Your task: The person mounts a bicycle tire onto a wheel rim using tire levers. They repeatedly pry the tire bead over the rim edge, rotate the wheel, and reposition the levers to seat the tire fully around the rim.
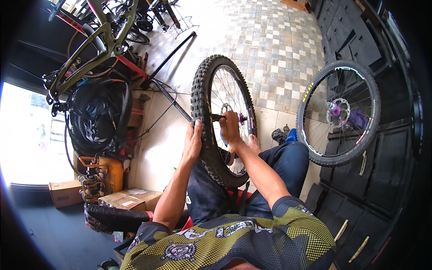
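A bicycle wheel with a knobby black tire [201, 96] stands upright between my legs, its spokes and purple hub facing right. My left hand [194, 140] rests against the left side of the tread, fingers stretched out and not wrapped round it. Over the spokes near the hub, my right hand [230, 128] is closed round a dark, handle-like tool [218, 117]. One end of that tool sticks out left of the fist, and its far end is hidden. Just behind the fist shows part of a brake disc [225, 108].
A second wheel [302, 130] with a purple hub leans on black cabinets [360, 184] at right. On the left are an olive bike frame [101, 49] on a stand, hanging tires [96, 112], a yellow tank [110, 171] and cardboard boxes [130, 198]. The floor is tiled [279, 58].
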Demonstrator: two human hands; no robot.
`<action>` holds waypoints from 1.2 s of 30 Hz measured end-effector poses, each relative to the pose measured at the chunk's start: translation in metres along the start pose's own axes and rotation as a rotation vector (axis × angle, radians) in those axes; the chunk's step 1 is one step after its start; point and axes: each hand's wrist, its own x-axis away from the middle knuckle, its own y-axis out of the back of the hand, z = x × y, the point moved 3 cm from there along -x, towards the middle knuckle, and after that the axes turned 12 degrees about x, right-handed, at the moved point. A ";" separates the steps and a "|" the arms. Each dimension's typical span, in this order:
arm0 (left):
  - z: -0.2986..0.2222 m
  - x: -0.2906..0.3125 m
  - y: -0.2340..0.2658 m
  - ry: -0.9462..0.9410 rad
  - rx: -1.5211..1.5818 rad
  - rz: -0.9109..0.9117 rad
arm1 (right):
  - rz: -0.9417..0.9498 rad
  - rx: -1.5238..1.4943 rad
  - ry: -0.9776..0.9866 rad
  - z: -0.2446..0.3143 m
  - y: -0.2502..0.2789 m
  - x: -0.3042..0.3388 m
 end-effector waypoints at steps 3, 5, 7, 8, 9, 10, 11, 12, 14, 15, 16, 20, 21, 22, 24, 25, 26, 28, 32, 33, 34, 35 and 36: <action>-0.008 -0.001 0.005 0.041 -0.042 -0.027 | 0.047 0.089 -0.031 0.006 0.002 0.002; -0.014 -0.009 0.007 0.049 -0.211 -0.037 | 0.118 0.227 -0.057 0.011 0.006 0.002; -0.021 -0.017 0.006 0.072 -0.103 -0.045 | 0.085 0.309 0.005 0.020 0.011 -0.001; -0.025 -0.020 0.005 0.078 -0.050 -0.048 | 0.064 0.349 0.037 0.023 0.013 -0.004; -0.021 -0.023 0.005 0.084 -0.001 -0.006 | 0.085 0.397 0.049 0.024 0.017 -0.007; -0.009 -0.027 0.009 0.126 0.160 0.064 | 0.141 0.398 0.069 0.024 0.021 -0.011; 0.005 -0.031 0.019 0.166 0.313 0.133 | 0.194 0.392 0.088 0.023 0.024 -0.016; 0.012 -0.029 0.020 0.215 0.472 0.202 | 0.255 0.392 0.103 0.022 0.029 -0.019; 0.021 -0.020 0.015 0.322 0.588 0.240 | 0.370 0.402 0.114 0.027 0.039 -0.028; 0.022 -0.016 0.014 0.326 0.629 0.221 | 0.388 0.399 0.134 0.035 0.045 -0.034; 0.023 -0.015 0.014 0.330 0.669 0.202 | 0.407 0.396 0.153 0.043 0.049 -0.039; 0.034 -0.013 0.023 0.335 0.668 0.144 | 0.292 0.403 0.256 0.099 0.065 -0.064; 0.040 -0.019 0.027 0.324 0.646 0.177 | 0.290 0.397 0.179 0.091 0.059 -0.062; 0.047 -0.022 0.030 0.313 0.622 0.208 | 0.296 0.362 0.146 0.082 0.055 -0.054; 0.050 -0.022 0.026 0.280 0.638 0.216 | 0.316 0.284 0.083 0.073 0.051 -0.044; 0.051 -0.022 0.025 0.263 0.645 0.219 | 0.311 0.229 0.057 0.064 0.046 -0.048; 0.051 -0.020 0.025 0.280 0.654 0.212 | 0.298 0.161 0.046 0.060 0.041 -0.051; 0.048 -0.015 0.025 0.313 0.672 0.196 | 0.454 0.057 -0.064 0.058 0.035 -0.044; 0.047 -0.017 0.041 0.225 0.301 -0.003 | 0.397 -0.524 -0.285 0.027 -0.003 -0.028; 0.029 -0.015 0.037 -0.032 -0.117 -0.149 | 0.337 -0.672 -0.373 0.022 -0.015 -0.022; 0.002 -0.008 0.017 -0.060 -0.136 -0.204 | 0.269 -0.812 -0.458 0.011 -0.023 -0.017; -0.013 -0.006 0.010 -0.058 -0.225 -0.195 | 0.290 -0.791 -0.457 0.010 -0.027 -0.018; -0.020 -0.006 0.007 -0.050 -0.317 -0.185 | 0.311 -0.771 -0.461 0.010 -0.029 -0.016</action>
